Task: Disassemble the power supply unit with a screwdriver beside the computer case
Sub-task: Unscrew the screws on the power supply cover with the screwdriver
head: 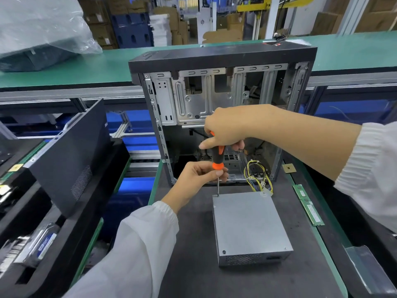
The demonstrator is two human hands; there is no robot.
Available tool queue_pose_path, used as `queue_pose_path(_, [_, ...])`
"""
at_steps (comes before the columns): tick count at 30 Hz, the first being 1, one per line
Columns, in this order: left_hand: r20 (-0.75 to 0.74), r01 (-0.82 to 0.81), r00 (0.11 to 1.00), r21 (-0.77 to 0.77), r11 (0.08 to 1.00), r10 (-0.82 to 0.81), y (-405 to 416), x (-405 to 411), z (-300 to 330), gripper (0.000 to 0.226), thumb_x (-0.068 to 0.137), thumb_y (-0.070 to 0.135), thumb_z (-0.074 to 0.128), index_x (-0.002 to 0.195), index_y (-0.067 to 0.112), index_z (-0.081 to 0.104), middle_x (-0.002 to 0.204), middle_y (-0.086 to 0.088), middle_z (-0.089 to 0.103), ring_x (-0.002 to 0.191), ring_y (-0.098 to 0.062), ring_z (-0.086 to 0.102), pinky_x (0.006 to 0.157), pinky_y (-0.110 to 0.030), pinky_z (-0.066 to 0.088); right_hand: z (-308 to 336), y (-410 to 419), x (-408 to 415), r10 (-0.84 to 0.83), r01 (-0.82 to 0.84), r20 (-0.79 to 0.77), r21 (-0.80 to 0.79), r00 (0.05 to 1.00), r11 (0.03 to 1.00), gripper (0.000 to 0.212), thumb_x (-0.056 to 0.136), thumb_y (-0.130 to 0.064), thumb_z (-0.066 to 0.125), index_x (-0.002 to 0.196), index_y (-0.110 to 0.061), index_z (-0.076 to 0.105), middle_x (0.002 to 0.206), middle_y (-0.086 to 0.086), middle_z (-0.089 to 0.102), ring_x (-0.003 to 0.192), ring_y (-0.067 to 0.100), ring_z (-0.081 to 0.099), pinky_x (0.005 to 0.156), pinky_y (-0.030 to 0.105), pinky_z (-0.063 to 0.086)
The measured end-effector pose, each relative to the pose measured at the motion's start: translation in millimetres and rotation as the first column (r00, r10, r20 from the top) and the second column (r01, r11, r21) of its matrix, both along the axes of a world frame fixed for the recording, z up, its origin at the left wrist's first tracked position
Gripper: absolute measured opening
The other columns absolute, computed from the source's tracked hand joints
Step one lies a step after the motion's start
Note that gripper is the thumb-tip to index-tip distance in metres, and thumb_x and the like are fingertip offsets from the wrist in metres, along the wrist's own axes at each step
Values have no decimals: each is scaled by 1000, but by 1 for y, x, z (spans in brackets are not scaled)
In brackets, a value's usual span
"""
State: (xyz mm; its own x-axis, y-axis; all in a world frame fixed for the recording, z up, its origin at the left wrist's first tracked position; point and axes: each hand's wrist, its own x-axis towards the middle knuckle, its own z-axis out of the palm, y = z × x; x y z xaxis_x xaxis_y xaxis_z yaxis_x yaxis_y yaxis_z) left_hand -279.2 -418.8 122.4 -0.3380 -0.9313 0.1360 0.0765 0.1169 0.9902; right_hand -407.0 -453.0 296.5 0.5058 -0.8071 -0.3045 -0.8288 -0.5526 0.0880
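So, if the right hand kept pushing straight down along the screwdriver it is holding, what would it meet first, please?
Probably the left hand, which pinches the screwdriver just below the right hand. Under that, the tip already rests at the far left corner of the power supply unit.

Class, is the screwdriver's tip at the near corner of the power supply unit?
No, the screwdriver tip meets the power supply unit at its far-left corner.

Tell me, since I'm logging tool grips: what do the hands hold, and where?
Both hold the orange-and-black screwdriver: right hand grips the handle's top, left hand pinches its lower orange collar above the shaft.
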Motion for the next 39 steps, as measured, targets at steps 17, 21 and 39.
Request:
queue_pose_path(17, [19,-3,1000,1,1000,3,-2,0,-3,17,92,7,64,105,3,73,97,-13,75,98,-24,72,88,-25,53,3,-6,-2,6,-15,81,115,997,993,20,94,-35,58,87,-17,54,56,-1,68,49,15,66,53,28,56])
queue_pose_path(21, [62,13,998,-15,1000,-12,-1,0,-3,17,92,8,63,105,2,73,96,-14,75,97,-24,72,89,-26,53,8,-4,-5,9,-45,125,296,992,954,20,87,-6,66,97,-20,56,95,7,64,59,14,66,48,21,51])
queue_pose_path(39, [642,48,766,-117,992,39,-1,3,-25,12,81,9,77,92,5,77,92,-9,71,87,-22,66,85,-33,55,7,8,-12,207,-210,40,91,978,974,25,80,-2,68,95,-23,68,103,-5,63,85,14,56,68,28,47])
